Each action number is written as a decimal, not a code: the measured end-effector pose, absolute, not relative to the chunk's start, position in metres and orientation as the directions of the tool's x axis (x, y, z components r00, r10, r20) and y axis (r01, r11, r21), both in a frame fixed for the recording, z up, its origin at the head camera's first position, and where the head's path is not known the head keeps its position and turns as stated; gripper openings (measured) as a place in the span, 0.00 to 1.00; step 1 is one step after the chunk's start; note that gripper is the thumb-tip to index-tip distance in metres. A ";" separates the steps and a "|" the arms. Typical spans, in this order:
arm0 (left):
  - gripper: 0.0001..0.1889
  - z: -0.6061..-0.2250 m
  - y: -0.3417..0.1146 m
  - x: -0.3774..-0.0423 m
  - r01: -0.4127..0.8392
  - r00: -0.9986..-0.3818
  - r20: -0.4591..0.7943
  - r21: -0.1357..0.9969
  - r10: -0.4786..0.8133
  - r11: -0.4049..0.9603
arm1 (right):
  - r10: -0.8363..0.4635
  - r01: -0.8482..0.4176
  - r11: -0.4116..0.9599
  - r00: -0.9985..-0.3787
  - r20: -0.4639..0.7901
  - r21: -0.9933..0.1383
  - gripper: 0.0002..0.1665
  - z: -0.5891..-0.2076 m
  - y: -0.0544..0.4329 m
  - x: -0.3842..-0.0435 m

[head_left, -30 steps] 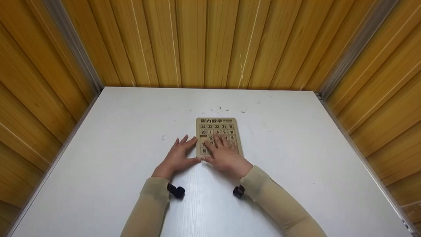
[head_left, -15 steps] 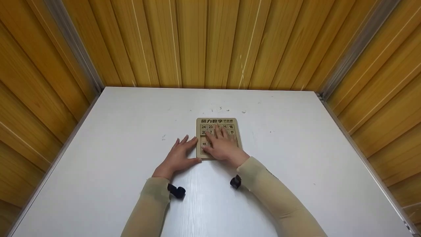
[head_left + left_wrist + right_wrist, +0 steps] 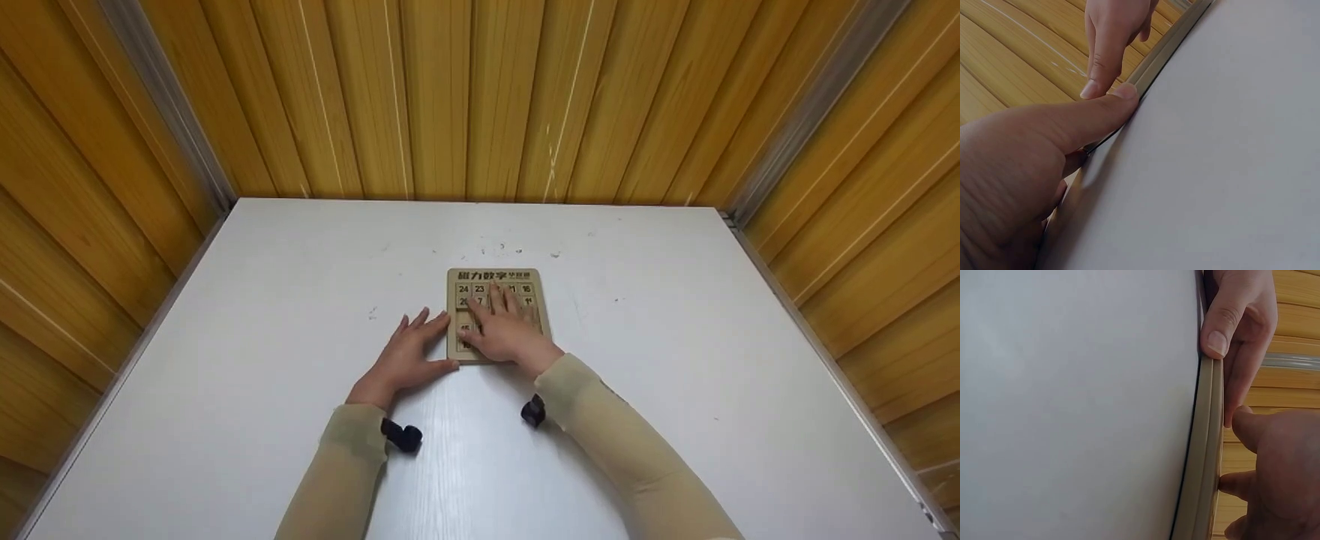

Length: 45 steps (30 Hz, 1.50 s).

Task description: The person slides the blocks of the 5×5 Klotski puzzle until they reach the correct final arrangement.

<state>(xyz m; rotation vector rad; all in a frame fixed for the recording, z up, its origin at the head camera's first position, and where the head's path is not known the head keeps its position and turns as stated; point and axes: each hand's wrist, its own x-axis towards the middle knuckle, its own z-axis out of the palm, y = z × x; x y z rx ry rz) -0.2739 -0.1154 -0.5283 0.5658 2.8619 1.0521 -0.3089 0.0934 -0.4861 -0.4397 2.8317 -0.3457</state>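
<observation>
A beige number slide puzzle point(image 3: 493, 275), with dark characters along its top, lies flat on the white table. My left hand point(image 3: 407, 358) steadies its lower left corner: the thumb touches the bottom edge and the extended fingers rest along the left side. Over the tiles spreads my right hand point(image 3: 510, 335), fingers extended, hiding much of the middle and lower right. Tiles 24, 23, 16 and 11 show around it. A gap without a tile shows at the left column. In the right wrist view, a fingertip of the right hand point(image 3: 1292, 467) meets the board's top face.
The white table point(image 3: 300, 270) carries small dark scuffs behind the puzzle. Yellow wood-patterned panels point(image 3: 435, 97) enclose the back and both sides, with grey metal posts at the corners. A small black camera point(image 3: 405, 437) is strapped to each wrist.
The right hand has moved up the board, away from its bottom edge, and its fingers now cover higher tile rows. The left hand and the board have stayed in place.
</observation>
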 end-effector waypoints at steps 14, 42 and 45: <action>0.45 -0.531 -0.115 -0.275 0.318 -0.936 0.097 0.639 0.337 0.700 | -0.356 -0.305 0.920 -0.913 -0.199 -0.246 0.45 -0.485 0.096 -0.299; 0.45 -0.530 -0.115 -0.274 0.326 -0.934 0.104 0.638 0.342 0.697 | -0.383 -0.325 0.904 -0.905 -0.186 -0.278 0.45 -0.476 0.098 -0.293; 0.45 -0.530 -0.114 -0.275 0.315 -0.937 0.091 0.640 0.337 0.701 | -0.353 -0.300 0.918 -0.916 -0.189 -0.258 0.45 -0.477 0.096 -0.302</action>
